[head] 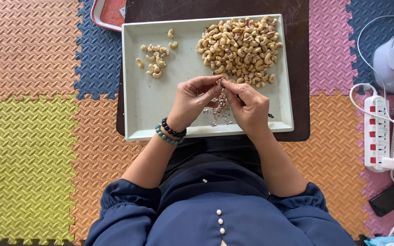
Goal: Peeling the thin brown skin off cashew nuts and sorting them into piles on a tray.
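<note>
A dark blue blouse [215, 214] is being worn by the person at 6 o'clock, with two bead bracelets [172, 133] sitting on the left wrist. Above the lap, a pale green tray [160, 109] is being rested on a dark low table [303, 91].

A single cashew [220, 82] is being held over the middle of the tray. It is being pinched by the left hand [191, 100], whose thumb and fingers are curled closed around it from 9 o'clock. It is being met from 3 o'clock by the right hand [248, 107], whose fingers are closed tight; a thin dark tool seems to be gripped in them, though this cannot be told for certain. Bits of skin [220, 111] are lying on the tray just below the hands.

Farther on, a big heap of unpeeled nuts [240, 45] is lying at 1 o'clock, and a small group of peeled nuts [155, 57] at 11 o'clock. Beyond, a red tray [108, 13] is showing at 11 o'clock. A power strip [375, 132] is lying at 3 o'clock on the foam mats [28, 136].
</note>
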